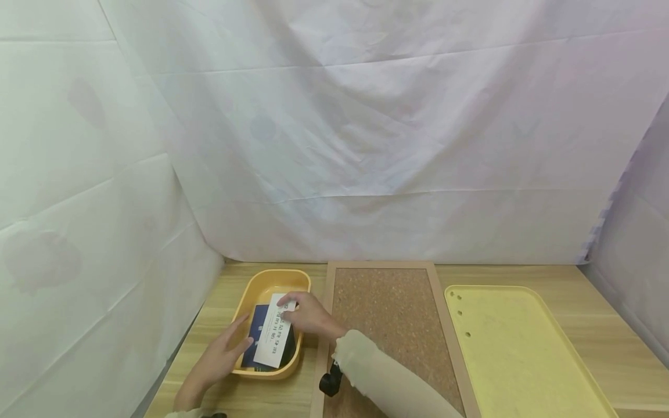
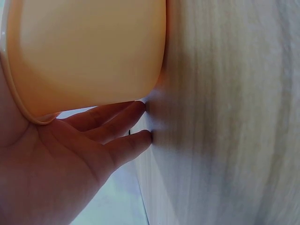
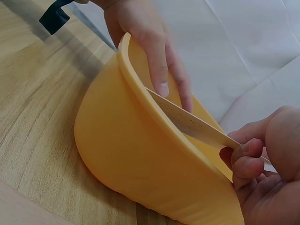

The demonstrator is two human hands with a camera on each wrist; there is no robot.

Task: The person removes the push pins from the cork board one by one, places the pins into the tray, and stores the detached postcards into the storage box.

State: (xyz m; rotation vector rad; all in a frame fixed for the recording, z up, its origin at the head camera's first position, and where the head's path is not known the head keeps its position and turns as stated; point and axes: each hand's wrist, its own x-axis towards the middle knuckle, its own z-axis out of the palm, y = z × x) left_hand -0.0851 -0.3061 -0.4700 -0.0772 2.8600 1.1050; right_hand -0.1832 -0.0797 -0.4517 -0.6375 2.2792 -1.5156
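In the head view my right hand (image 1: 308, 313) pinches a white card (image 1: 273, 334) with dark printed characters. The card lies slanted over a yellow tub (image 1: 300, 348), partly covering a dark blue booklet (image 1: 252, 351) inside. Seen from the right wrist, the thumb and curled fingers grip one end of the card (image 3: 192, 124), whose other end dips behind the tub's rim. My left hand (image 1: 216, 357) straddles the tub's left rim. Its thumb and a finger reach inside, while other fingers (image 2: 117, 124) extend loosely along the outside, their tips at the tabletop.
A wood-framed cork board (image 1: 392, 325) lies right of the tub, under my right forearm. Further right is a pale yellow tray (image 1: 522, 348) with several small holes at its left edge. White sheeting (image 1: 366, 145) hangs behind the wooden table (image 1: 590, 302).
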